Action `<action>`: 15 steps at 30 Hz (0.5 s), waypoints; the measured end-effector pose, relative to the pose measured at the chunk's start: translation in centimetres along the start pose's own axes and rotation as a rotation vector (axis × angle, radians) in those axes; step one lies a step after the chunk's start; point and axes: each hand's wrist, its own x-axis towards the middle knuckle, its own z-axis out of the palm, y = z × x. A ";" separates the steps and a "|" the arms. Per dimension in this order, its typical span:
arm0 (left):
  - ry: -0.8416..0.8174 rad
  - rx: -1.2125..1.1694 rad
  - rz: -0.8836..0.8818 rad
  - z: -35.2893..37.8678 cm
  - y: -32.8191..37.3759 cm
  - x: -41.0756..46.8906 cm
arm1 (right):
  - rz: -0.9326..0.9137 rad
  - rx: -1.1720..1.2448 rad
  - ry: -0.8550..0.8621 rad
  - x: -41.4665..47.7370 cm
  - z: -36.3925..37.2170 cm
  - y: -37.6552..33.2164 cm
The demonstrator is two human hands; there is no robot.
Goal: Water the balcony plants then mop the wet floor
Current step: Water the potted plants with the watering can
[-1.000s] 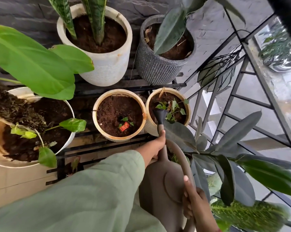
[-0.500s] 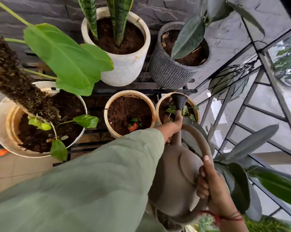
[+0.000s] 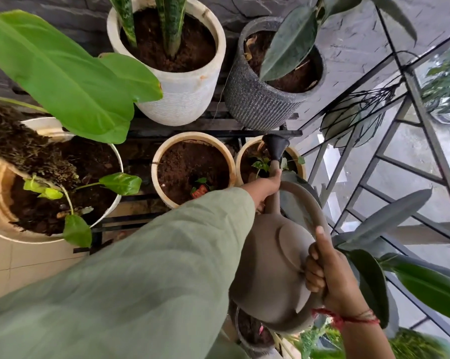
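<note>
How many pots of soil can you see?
6: ribbed white pot and grey pot at back, large white pot left, centre tan pot, right tan pot, dark pot beneath the watering can. More may be hidden.

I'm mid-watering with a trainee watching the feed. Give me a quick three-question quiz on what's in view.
1. True or false: the left hand grips the watering can by its spout.
2. The can's rose is over which pot? A white pot with striped leaves; B grey ribbed pot; C right-hand small tan pot.
3. Which part of the can does the right hand hold?
Key: 1 true; 2 C; 3 the handle.
</note>
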 end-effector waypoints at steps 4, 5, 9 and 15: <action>0.009 0.027 -0.018 0.0 -1.8 0.2 | 0.030 -0.029 -0.010 -0.8 -0.2 1.1; 0.016 0.015 -0.022 0.1 -2.0 0.7 | 0.046 -0.037 -0.005 -0.9 -0.3 1.2; -0.008 -0.014 -0.053 0.9 -4.6 0.4 | 0.080 -0.044 0.015 -2.5 -0.6 2.9; -0.023 0.035 -0.147 3.3 -8.2 0.3 | 0.154 -0.067 0.060 -5.3 -2.1 5.8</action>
